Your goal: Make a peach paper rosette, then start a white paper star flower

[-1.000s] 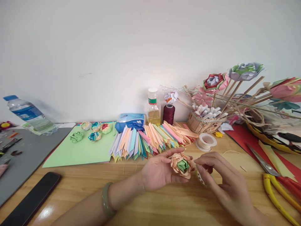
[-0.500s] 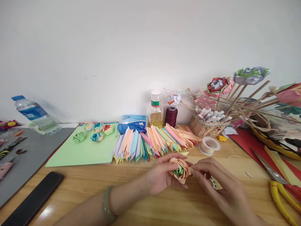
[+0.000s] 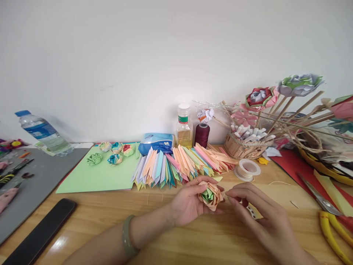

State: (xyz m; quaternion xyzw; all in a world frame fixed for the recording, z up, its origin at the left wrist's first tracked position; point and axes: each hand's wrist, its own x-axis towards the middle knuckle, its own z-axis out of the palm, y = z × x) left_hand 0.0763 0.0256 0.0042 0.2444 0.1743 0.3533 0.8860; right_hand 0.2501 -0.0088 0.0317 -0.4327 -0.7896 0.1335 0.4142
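A paper flower, with peach outer petals around a green centre, sits in my left hand. The thumb rests on its upper left petals and the other fingers go behind it. Just right of the flower, my right hand has its thumb and forefinger pinched together. Whatever is in that pinch is too thin or hidden to make out. Beneath the right palm, a white thing with dark dots is partly covered. Folded paper strips in several colours lie in rows just beyond my hands.
Small paper flowers rest on green sheets. A thread spool, yellow-handled scissors and a basket lie to the right. At left are a black phone-like slab and a bottle.
The right fingertips are slightly farther from the flower, which has tilted a little in my left hand. The whole view has shifted slightly.
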